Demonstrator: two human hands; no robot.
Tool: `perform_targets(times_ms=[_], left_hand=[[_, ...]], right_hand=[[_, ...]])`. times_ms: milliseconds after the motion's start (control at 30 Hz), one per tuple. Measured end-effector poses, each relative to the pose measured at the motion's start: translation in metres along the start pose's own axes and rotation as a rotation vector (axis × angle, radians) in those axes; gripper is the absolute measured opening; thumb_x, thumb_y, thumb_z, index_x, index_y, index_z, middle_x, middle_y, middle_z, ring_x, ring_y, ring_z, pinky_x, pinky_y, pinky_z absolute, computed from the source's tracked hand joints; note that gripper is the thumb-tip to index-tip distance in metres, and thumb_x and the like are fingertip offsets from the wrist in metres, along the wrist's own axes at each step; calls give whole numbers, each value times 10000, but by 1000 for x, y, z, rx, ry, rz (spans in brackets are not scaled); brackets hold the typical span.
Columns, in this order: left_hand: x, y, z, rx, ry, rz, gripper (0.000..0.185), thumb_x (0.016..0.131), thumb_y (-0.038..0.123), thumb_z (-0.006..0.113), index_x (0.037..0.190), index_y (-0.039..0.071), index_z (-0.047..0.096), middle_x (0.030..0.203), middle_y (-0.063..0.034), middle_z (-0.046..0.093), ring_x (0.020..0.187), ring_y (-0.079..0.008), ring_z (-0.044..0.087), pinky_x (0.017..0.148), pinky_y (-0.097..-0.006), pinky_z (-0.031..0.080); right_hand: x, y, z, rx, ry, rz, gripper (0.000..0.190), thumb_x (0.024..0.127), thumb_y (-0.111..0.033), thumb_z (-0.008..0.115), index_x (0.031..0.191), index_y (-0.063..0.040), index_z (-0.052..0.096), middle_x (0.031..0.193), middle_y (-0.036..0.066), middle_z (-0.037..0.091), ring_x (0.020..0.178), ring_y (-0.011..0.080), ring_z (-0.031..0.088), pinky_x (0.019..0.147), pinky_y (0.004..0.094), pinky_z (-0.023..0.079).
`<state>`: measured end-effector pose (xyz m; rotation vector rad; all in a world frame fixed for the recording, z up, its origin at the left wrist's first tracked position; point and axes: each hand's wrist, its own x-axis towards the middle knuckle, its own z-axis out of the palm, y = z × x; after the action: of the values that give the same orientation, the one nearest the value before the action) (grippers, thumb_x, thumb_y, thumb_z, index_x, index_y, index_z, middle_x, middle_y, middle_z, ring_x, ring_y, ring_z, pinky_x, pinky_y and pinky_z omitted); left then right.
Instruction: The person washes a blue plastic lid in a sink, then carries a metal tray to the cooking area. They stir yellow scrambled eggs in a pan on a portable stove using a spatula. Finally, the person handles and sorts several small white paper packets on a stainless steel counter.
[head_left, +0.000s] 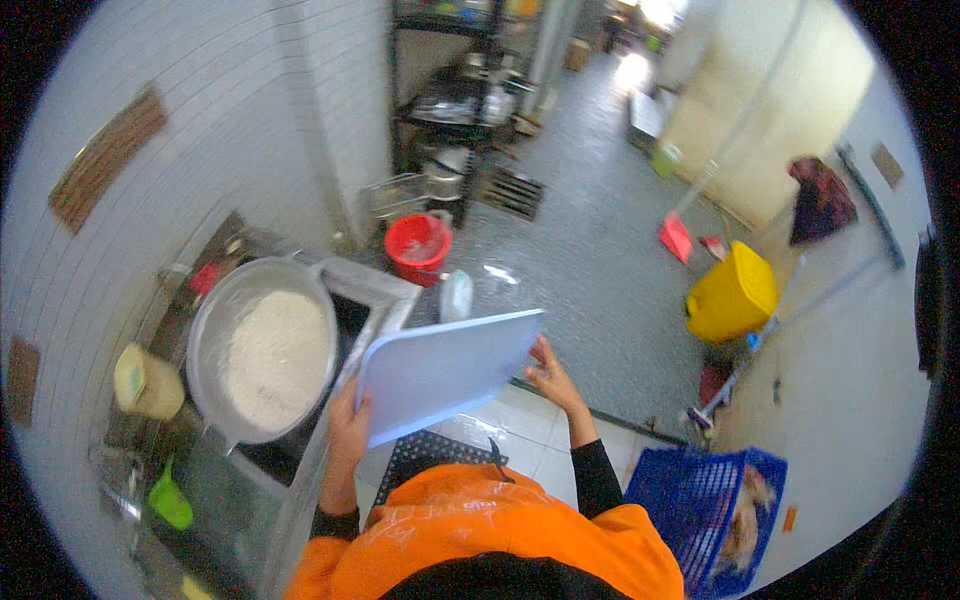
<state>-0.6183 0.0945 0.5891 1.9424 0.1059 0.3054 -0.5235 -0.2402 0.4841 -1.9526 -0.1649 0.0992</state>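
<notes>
A pale blue, shallow rectangular plastic tray (450, 371) is held up in front of the orange top, tilted. My left hand (349, 424) grips its left edge, the thumb on the near face. Beside the tray's right edge is my right hand (551, 375), fingers spread; whether the fingertips touch the tray cannot be told. Left of the tray, a large round metal pot (199, 352) rests over the sink, with a pale, grainy mass (274, 360) inside that looks like rice.
Around the sink stand a cream jug (150, 382) and a green plastic scoop (171, 499). A red bucket (418, 247) and a whitish bottle (456, 296) lie beyond. To the right are a yellow bin (731, 296) and a blue plastic crate (675, 495). A dark rack (442, 120) stands ahead.
</notes>
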Motion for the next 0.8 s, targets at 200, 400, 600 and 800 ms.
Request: perform_targets(times_ms=[200, 400, 600, 800], left_hand=[[90, 9, 186, -215, -458, 49, 547, 881, 324, 476, 1289, 3, 301, 1281, -194, 375, 1206, -277, 347, 1001, -365, 255], [137, -48, 304, 175, -776, 300, 537, 866, 451, 416, 1243, 71, 371, 1325, -196, 287, 1238, -364, 258, 994, -527, 193], [229, -142, 334, 653, -874, 219, 323, 831, 328, 488, 996, 61, 566, 1022, -141, 551, 1003, -301, 513, 889, -595, 283], [353, -175, 366, 765, -857, -51, 348, 817, 314, 501, 1053, 60, 532, 1111, -155, 510, 1074, -318, 457, 887, -630, 275]], right_hand=[[-48, 75, -142, -143, 805, 250, 407, 886, -348, 440, 854, 30, 586, 761, 88, 581, 718, 165, 505, 639, 324, 401], [-183, 174, -191, -792, 1098, 780, 390, 893, -274, 382, 883, 63, 579, 780, 244, 580, 747, 368, 546, 658, 412, 419], [-159, 260, -143, -1439, 646, 1073, 124, 795, -117, 489, 871, -43, 554, 664, 92, 592, 594, 264, 607, 512, 350, 489], [93, 248, -205, -803, 627, 892, 216, 815, -205, 484, 894, -18, 558, 739, 182, 597, 667, 352, 580, 574, 458, 438]])
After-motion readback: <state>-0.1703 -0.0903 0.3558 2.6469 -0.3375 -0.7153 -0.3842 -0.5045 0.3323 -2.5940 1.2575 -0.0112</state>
